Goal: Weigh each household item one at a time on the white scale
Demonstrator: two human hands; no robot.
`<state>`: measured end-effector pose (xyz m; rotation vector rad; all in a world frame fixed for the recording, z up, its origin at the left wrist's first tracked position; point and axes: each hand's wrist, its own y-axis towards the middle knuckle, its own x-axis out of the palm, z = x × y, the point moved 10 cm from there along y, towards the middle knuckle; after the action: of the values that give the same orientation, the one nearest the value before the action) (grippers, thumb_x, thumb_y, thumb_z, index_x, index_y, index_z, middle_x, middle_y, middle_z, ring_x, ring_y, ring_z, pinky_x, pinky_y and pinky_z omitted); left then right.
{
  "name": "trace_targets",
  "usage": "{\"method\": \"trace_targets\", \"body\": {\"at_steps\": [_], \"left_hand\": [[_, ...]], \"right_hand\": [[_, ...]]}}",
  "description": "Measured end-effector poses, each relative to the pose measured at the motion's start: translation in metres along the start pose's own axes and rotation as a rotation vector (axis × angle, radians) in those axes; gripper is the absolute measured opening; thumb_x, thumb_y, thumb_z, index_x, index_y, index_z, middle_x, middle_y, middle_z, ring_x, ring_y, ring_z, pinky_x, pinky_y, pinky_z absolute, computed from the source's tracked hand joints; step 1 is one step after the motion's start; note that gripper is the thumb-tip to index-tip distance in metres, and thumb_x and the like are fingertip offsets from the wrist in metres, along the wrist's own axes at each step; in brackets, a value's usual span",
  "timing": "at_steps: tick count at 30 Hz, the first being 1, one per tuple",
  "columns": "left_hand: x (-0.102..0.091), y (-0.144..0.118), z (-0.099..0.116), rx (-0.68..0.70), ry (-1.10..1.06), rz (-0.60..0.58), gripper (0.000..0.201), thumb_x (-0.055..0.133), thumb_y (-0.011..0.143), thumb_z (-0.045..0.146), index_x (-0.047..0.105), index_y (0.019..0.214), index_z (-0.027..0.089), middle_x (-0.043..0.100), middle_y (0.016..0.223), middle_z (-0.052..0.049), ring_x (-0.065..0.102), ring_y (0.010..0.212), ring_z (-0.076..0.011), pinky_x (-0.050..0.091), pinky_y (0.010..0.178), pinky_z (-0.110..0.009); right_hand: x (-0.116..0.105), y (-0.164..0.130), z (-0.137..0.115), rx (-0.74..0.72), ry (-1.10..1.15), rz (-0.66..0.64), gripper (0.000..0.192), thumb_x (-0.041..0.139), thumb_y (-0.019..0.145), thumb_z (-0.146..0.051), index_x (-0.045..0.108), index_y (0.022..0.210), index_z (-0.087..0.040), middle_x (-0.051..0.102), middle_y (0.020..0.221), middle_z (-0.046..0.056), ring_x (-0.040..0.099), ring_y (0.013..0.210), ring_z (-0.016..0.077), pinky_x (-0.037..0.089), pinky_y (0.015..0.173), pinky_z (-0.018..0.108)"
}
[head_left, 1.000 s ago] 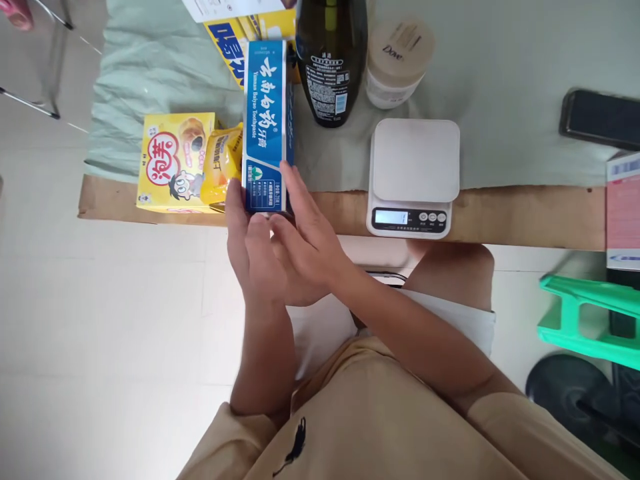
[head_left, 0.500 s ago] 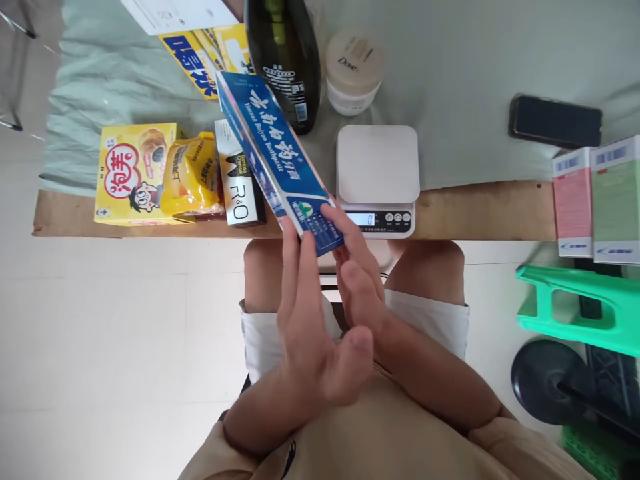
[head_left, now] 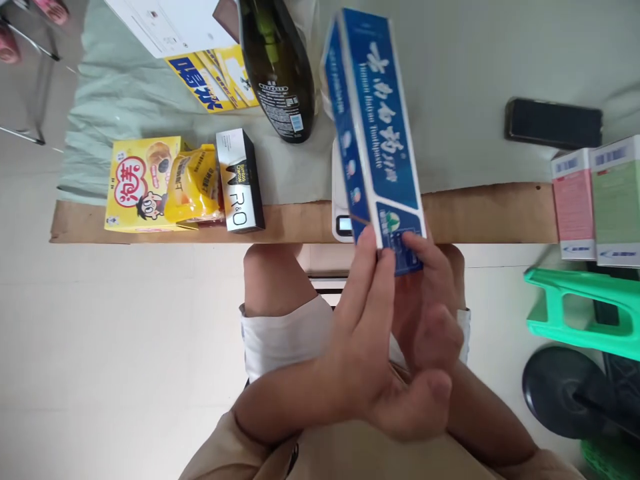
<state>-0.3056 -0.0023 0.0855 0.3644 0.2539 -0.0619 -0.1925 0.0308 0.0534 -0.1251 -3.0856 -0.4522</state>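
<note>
Head view: left hand (head_left: 370,347) and right hand (head_left: 430,300) pinch toothpaste box (head_left: 375,127).

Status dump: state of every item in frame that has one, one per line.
Toothpaste box: closed, lifted, near end pinched between both hands.
Left hand: fingers on the box.
Right hand: fingers on the box.
Scale: mostly hidden behind the box; display unreadable.
Dark bottle: upright.
Phone: screen dark, lying flat.
Black-and-white box: closed, lying flat.

Toothpaste box (head_left: 376,127) above scale (head_left: 342,200); bottle (head_left: 278,67) left; phone (head_left: 553,123) right.
</note>
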Motion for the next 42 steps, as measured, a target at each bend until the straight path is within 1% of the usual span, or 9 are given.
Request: {"method": "trace_targets", "body": {"at_steps": [4,8,16,25,29,34,37,39,42], "left_hand": [[0.032,0.037,-0.013,0.119,-0.067,-0.068,0.075,0.045,0.112,0.051,0.023,0.180,0.026,0.024,0.188,-0.011,0.028,0.173,-0.0410,0.049,0.135,-0.067],[0.037,0.051,-0.031,0.131,-0.090,-0.099,0.076,0.047,0.113,0.053,0.024,0.179,0.023,0.024,0.187,-0.018,0.030,0.173,-0.0387,0.052,0.133,-0.062],[0.028,0.045,-0.045,0.136,-0.078,-0.026,0.069,0.040,0.115,0.053,0.031,0.175,0.020,0.029,0.185,-0.017,0.035,0.172,-0.0352,0.052,0.133,-0.054],[0.035,0.024,-0.037,0.182,-0.106,-0.054,0.079,0.043,0.114,0.053,0.022,0.179,0.013,0.019,0.188,-0.018,0.026,0.175,-0.0344,0.043,0.140,-0.046],[0.035,0.022,-0.049,0.115,-0.120,-0.062,0.075,0.042,0.115,0.055,0.026,0.178,0.017,0.025,0.187,-0.017,0.033,0.173,-0.0322,0.048,0.136,-0.044],[0.036,0.025,-0.068,0.090,-0.113,-0.025,0.070,0.040,0.115,0.056,0.029,0.178,0.027,0.031,0.185,-0.014,0.040,0.170,-0.0352,0.053,0.131,-0.053],[0.030,0.028,-0.074,0.143,-0.105,0.023,0.068,0.040,0.115,0.055,0.031,0.177,0.028,0.036,0.183,-0.013,0.037,0.172,-0.0331,0.049,0.134,-0.053],[0.014,0.032,-0.080,0.174,-0.080,0.097,0.065,0.045,0.113,0.057,0.042,0.172,0.030,0.047,0.177,-0.011,0.046,0.167,-0.0332,0.052,0.131,-0.052],[-0.033,0.037,-0.099,0.151,0.008,0.280,0.042,0.057,0.109,0.052,0.072,0.139,0.028,0.077,0.132,-0.010,0.076,0.124,-0.0281,0.066,0.097,-0.042]], "right_hand": [[-0.031,0.020,0.023,-0.053,0.003,0.105,0.050,0.042,0.106,-0.051,0.064,0.149,-0.038,0.067,0.154,0.004,0.065,0.149,0.0257,0.058,0.127,0.054],[-0.034,0.034,0.043,-0.022,-0.081,0.070,0.051,0.044,0.105,-0.056,0.063,0.150,-0.038,0.061,0.162,0.004,0.064,0.151,0.0261,0.061,0.123,0.052],[-0.024,0.031,0.036,-0.096,-0.198,0.010,0.051,0.045,0.108,-0.043,0.058,0.157,-0.041,0.061,0.164,0.002,0.056,0.159,0.0254,0.050,0.135,0.055],[-0.034,0.010,0.039,-0.147,-0.168,0.053,0.052,0.046,0.109,-0.040,0.060,0.158,-0.036,0.064,0.162,0.002,0.059,0.157,0.0263,0.056,0.131,0.050],[-0.037,0.005,0.046,-0.129,-0.212,0.049,0.052,0.047,0.109,-0.041,0.059,0.159,-0.038,0.061,0.164,0.003,0.059,0.157,0.0269,0.056,0.132,0.052],[-0.029,0.009,0.047,-0.104,-0.352,0.005,0.053,0.046,0.109,-0.045,0.058,0.159,-0.032,0.062,0.163,0.009,0.063,0.152,0.0299,0.060,0.124,0.055],[-0.024,0.012,0.046,-0.127,-0.414,-0.029,0.056,0.049,0.108,-0.044,0.053,0.163,-0.034,0.055,0.170,0.008,0.057,0.159,0.0302,0.062,0.122,0.054],[-0.032,0.014,0.046,-0.171,-0.383,-0.026,0.059,0.048,0.109,-0.044,0.048,0.167,-0.036,0.045,0.178,0.006,0.047,0.167,0.0292,0.054,0.130,0.056],[-0.074,0.021,0.049,-0.236,-0.336,0.137,0.054,0.050,0.107,-0.046,0.056,0.160,-0.037,0.055,0.170,0.003,0.052,0.163,0.0257,0.047,0.135,0.055]]}}
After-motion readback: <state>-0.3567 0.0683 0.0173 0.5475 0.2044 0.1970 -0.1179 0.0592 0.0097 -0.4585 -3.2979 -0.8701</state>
